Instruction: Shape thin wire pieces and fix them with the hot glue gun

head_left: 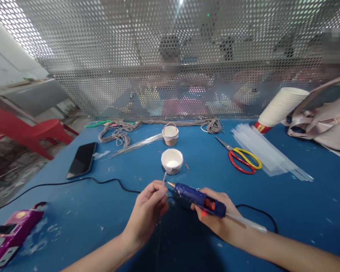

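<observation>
My right hand grips a blue hot glue gun with a glue stick poking out of its back. Its metal nozzle points left, close to a short grey cord piece pinched upright in my left hand. Just beyond the cord stands a small white paper cup with cord wound round its outside. A second cord-wrapped cup with a handle loop stands farther back on the blue table.
Red-and-yellow scissors, clear glue sticks and a stack of paper cups lie at right, beside a pink bag. A phone, cord bundles, thin wires and a purple glue gun lie at left. People sit behind a perforated screen.
</observation>
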{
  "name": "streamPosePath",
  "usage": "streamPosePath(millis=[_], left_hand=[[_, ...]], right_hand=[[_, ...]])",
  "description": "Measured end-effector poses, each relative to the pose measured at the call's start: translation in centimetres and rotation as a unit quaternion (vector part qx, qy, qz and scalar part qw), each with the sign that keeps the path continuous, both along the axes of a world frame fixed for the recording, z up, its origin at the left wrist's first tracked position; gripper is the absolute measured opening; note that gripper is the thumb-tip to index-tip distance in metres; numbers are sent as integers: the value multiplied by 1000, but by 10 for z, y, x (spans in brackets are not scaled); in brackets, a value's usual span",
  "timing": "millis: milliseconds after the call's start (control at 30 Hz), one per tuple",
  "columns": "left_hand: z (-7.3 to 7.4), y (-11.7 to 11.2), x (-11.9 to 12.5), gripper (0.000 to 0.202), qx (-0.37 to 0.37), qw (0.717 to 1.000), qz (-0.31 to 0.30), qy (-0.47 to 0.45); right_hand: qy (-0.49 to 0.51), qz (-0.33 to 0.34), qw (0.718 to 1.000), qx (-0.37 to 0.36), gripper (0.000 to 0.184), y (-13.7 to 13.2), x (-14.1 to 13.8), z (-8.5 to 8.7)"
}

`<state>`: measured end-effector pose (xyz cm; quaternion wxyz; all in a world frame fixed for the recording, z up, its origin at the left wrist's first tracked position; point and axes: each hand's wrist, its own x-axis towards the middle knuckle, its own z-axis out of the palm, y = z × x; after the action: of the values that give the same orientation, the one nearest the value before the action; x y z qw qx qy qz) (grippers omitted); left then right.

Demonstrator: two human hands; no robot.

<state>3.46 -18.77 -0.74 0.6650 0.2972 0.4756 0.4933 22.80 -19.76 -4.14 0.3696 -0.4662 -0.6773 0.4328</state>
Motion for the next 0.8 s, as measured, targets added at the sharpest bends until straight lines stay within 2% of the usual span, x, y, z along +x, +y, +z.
streamPosePath(millis=[200,367,467,633,800], left_hand=[[-2,-2,-3,23,-50,997,-35,52],[-5,-1,-6,23,-40,998,-27,42],[-5,-1,-6,22,-36,999,-16,24],[-2,-3,-4,22,-30,999,-16,19],[-4,-5,-4,22,-10,999,-27,19]], right_hand=[[-2,-3,999,-37,16,4,4,5],[-19,11,999,-36,15,6,3,16],[-43,30,998,-24,14,5,3,17],[-62,17,998,9,3,2,2,13],[-54,14,997,49,5,1,1,10]])
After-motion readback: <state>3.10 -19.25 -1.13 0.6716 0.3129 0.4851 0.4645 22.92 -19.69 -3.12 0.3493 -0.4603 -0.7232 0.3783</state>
